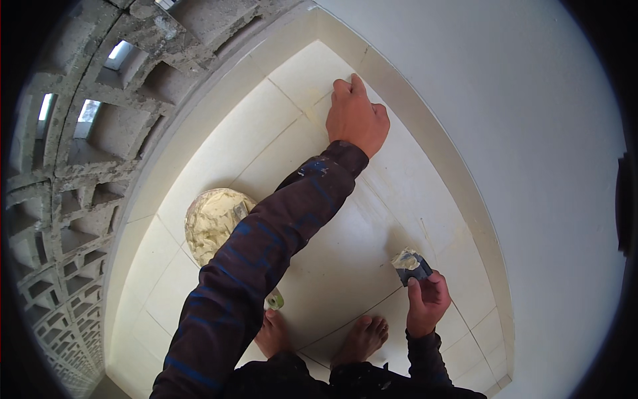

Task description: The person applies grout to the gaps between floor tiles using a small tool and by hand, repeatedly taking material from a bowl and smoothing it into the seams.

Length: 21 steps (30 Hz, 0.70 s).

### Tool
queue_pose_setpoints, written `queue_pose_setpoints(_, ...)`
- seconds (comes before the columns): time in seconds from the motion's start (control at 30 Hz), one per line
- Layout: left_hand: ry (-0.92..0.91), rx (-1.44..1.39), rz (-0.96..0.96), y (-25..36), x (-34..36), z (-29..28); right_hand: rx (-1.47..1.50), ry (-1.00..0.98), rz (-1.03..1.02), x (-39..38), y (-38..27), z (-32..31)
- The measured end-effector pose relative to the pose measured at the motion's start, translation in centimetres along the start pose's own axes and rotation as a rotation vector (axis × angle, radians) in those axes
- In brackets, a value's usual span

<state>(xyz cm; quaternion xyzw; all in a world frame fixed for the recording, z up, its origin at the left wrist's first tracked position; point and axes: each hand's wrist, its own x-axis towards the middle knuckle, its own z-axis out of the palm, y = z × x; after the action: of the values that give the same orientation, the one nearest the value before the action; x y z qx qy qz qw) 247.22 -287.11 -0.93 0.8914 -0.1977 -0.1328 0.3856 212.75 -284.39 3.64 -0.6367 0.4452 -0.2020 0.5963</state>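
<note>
My left arm reaches far forward across the tiled floor (pixel 332 243). At its end my left hand (pixel 359 118) has its index finger stretched out to the tiles near the right-hand skirting. The thumb stands apart, the other fingers are partly folded and hidden, and nothing shows in the hand. Low on the right, my right hand (pixel 428 304) pinches a small dark grey spreader (pixel 413 267) between thumb and fingers. Cream paste (pixel 405 259) clings to its far edge. A round tub (pixel 188 223) of the same-coloured paste is partly covered by my left forearm, with a flat greyish blade (pixel 240 211) in it.
Left rises a wall of openwork concrete blocks (pixel 119 126); right is a plain pale wall (pixel 551 199). Tiled skirting (pixel 435 146) edges the floor. My bare feet (pixel 359 340) stand near the bottom. A green-ended object (pixel 275 300) shows beside my left foot.
</note>
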Motion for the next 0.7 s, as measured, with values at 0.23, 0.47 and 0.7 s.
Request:
queue_pose_setpoints(0.23,0.098,0.245,0.061,-1.7,2.7,1.3,0.028,-0.005,-0.003,0.1,0.2,0.0)
queue_pose_setpoints(0.47,-0.012,0.277,0.173,-0.2,-0.4,2.3,0.012,-0.001,0.001,0.2,0.2,-0.2)
queue_pose_setpoints(0.7,-0.214,0.195,0.239,-0.9,-2.8,-1.7,0.058,-0.016,0.004,0.1,-0.7,1.2)
